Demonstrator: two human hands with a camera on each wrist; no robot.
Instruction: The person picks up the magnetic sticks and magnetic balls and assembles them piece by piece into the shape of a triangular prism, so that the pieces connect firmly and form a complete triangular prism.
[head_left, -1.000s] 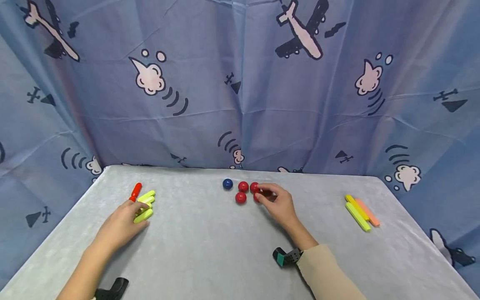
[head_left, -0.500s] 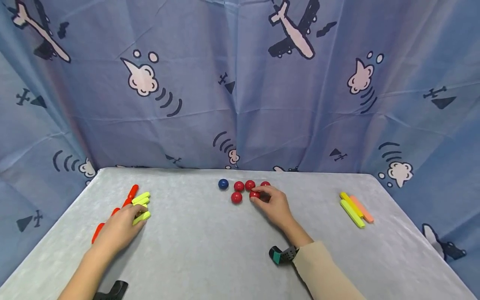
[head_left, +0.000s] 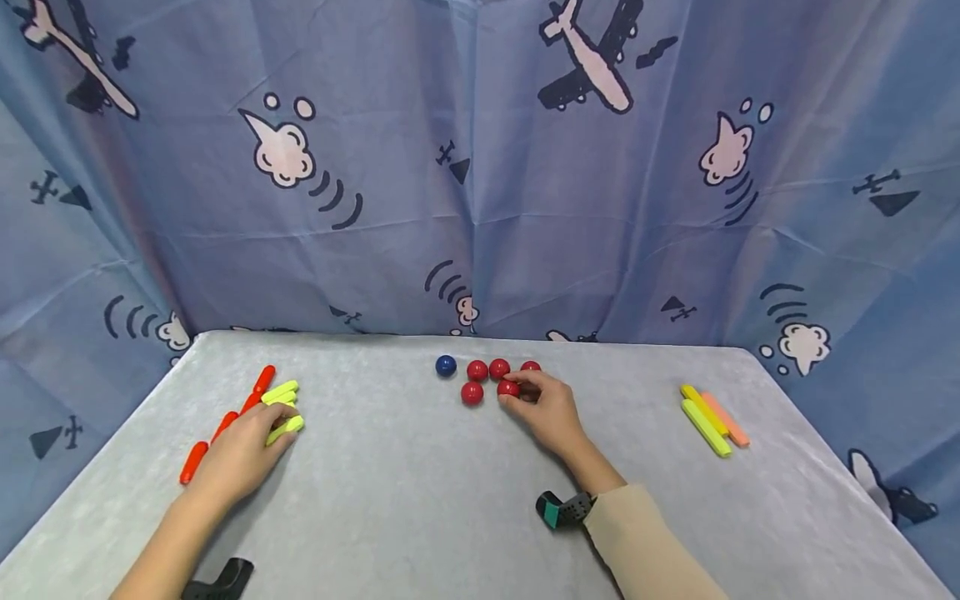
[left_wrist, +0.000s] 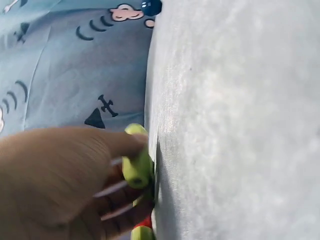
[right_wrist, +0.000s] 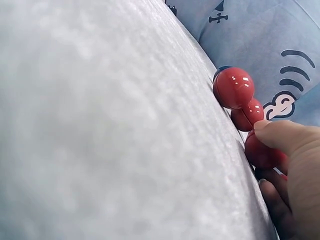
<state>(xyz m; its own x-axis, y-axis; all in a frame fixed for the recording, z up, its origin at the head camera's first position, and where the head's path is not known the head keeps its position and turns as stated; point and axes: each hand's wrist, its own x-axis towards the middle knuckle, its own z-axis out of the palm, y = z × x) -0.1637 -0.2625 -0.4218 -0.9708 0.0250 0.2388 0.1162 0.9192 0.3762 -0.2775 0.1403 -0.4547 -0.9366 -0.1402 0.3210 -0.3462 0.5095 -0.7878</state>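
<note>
On the left side of the table, my left hand (head_left: pixel 243 450) pinches a short yellow-green stick (head_left: pixel 285 429); in the left wrist view the thumb lies against that stick (left_wrist: pixel 136 167). More yellow-green sticks (head_left: pixel 280 391) lie just beyond the fingers. Near the middle back, my right hand (head_left: pixel 551 412) holds a glossy red ball (head_left: pixel 507 389) between thumb and fingers. The right wrist view shows the thumb on this ball (right_wrist: pixel 262 150), low at the table surface. Other red balls (head_left: pixel 477 371) and one blue ball (head_left: pixel 446 366) sit close by, to its left and behind.
Several red sticks (head_left: pixel 194 462) form a slanting line left of my left hand, partly hidden by it. At the right lie a yellow-green stick (head_left: pixel 706 427), a yellow stick (head_left: pixel 705 408) and an orange stick (head_left: pixel 726 419). A blue printed curtain (head_left: pixel 390 183) hangs behind the table (head_left: pixel 420 517).
My right hand has shifted slightly, and a red ball behind its fingers has come into view at the back. The left hand moved a little, uncovering more red sticks. The view shifted slightly.
</note>
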